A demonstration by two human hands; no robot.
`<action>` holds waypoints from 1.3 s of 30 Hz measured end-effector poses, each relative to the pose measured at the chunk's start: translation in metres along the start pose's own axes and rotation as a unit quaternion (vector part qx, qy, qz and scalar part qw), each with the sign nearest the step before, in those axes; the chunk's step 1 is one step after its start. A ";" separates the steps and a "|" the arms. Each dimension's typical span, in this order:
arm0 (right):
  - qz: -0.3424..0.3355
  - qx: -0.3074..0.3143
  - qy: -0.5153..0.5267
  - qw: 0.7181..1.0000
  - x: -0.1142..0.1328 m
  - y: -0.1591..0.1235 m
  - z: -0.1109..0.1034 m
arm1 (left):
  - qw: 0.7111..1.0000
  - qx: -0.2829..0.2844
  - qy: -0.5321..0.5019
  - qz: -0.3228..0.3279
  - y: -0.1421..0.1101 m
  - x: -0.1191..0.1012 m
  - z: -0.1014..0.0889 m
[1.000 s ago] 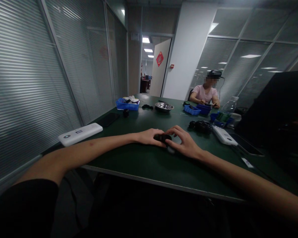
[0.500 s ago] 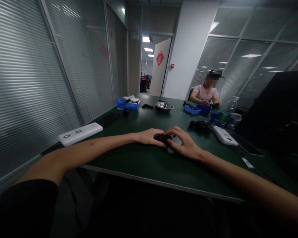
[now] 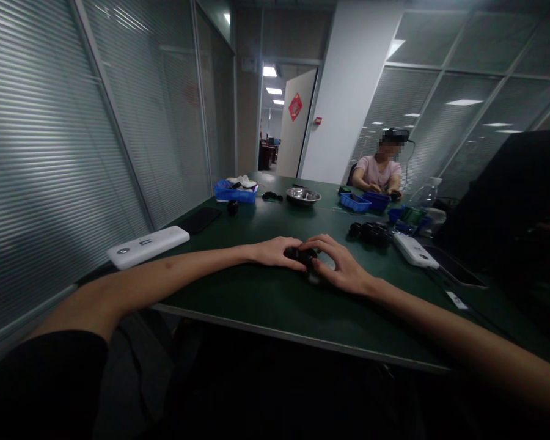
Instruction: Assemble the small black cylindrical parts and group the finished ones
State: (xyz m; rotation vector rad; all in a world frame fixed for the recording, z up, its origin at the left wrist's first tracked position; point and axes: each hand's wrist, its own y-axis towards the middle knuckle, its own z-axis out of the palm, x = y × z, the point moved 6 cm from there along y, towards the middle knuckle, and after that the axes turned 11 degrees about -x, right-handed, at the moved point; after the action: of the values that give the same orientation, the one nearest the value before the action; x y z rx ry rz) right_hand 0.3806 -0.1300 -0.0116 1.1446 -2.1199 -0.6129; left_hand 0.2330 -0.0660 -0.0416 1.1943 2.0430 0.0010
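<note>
Between my hands, just above the green table (image 3: 238,299), is a small black rounded part (image 3: 297,254); its exact kind does not show. My left hand (image 3: 277,252) is closed on its left end, thumb at the near side and fingers at the far side. From the right, my right hand (image 3: 339,264) curls its thumb and fingertips onto the right end. A small pale or clear patch shows below the part, too blurred to name. Beyond my right hand lies a heap of black parts (image 3: 371,233).
At the back stand a blue basket (image 3: 236,195) of items, a metal bowl (image 3: 304,203) and more blue trays (image 3: 355,203). A white power bank (image 3: 149,245) lies left, another (image 3: 415,252) right, near a plastic bottle (image 3: 424,198). A person (image 3: 379,171) sits across the table.
My right fingers have shifted very slightly on the black part. My left hand has stayed in place. The person across has moved their hands a little.
</note>
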 end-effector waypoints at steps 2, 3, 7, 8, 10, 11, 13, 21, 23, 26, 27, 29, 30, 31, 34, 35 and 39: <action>0.013 -0.016 -0.014 1.000 -0.002 0.000 -0.001 | 1.000 0.005 -0.012 0.005 0.000 -0.001 0.000; 0.019 -0.024 -0.021 0.999 -0.003 0.001 -0.002 | 1.000 0.006 -0.018 0.009 0.000 -0.002 0.000; 0.011 -0.022 -0.021 0.999 -0.004 0.000 -0.001 | 1.000 0.001 -0.016 0.017 -0.001 -0.003 0.000; 0.004 -0.016 -0.014 1.000 -0.003 0.000 0.000 | 1.000 0.000 -0.011 0.014 -0.001 -0.003 0.000; -0.005 -0.010 -0.005 1.000 -0.001 0.000 0.000 | 1.000 -0.001 -0.005 0.009 -0.001 -0.002 0.000; -0.005 -0.012 -0.005 1.000 -0.001 0.000 0.000 | 1.000 -0.001 -0.006 0.009 -0.001 -0.002 0.000; 0.004 -0.024 -0.015 1.000 -0.002 0.000 -0.001 | 1.000 0.000 -0.013 0.013 -0.001 -0.002 0.000; -0.004 -0.009 -0.011 1.000 -0.002 -0.001 0.001 | 1.000 -0.004 -0.005 0.010 -0.001 -0.001 0.000; -0.003 -0.012 -0.012 1.000 -0.002 -0.001 0.001 | 1.000 -0.006 -0.006 0.012 -0.001 -0.001 0.000; 0.014 -0.031 -0.030 0.999 -0.005 0.000 0.000 | 1.000 0.001 -0.016 0.012 -0.001 -0.001 0.000; 0.018 -0.032 -0.035 0.999 -0.006 0.000 0.000 | 1.000 0.002 -0.015 0.009 -0.001 -0.001 0.000; 0.013 -0.022 -0.032 0.999 -0.005 0.000 0.001 | 1.000 0.000 -0.008 0.005 -0.001 0.000 0.000; 0.008 -0.013 -0.026 1.000 -0.003 0.000 0.002 | 1.000 -0.002 -0.005 0.004 -0.001 0.000 0.000; 0.001 -0.006 -0.019 1.000 -0.001 0.000 0.002 | 1.000 -0.004 -0.002 0.005 -0.001 0.000 0.000; -0.008 -0.002 -0.009 1.000 0.001 0.000 0.002 | 1.000 -0.005 -0.005 0.012 -0.001 -0.001 0.000; -0.005 -0.007 -0.012 1.000 0.000 0.000 0.001 | 1.000 -0.004 -0.009 0.012 -0.001 -0.002 0.000; 0.018 -0.031 -0.038 0.999 -0.005 0.001 -0.001 | 1.000 0.004 -0.019 0.004 -0.001 -0.002 0.000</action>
State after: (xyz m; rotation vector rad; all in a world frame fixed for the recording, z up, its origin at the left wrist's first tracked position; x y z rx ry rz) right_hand 0.3828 -0.1257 -0.0122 1.0627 -2.1649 -0.7122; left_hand 0.2325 -0.0682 -0.0411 1.1986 2.0079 -0.0264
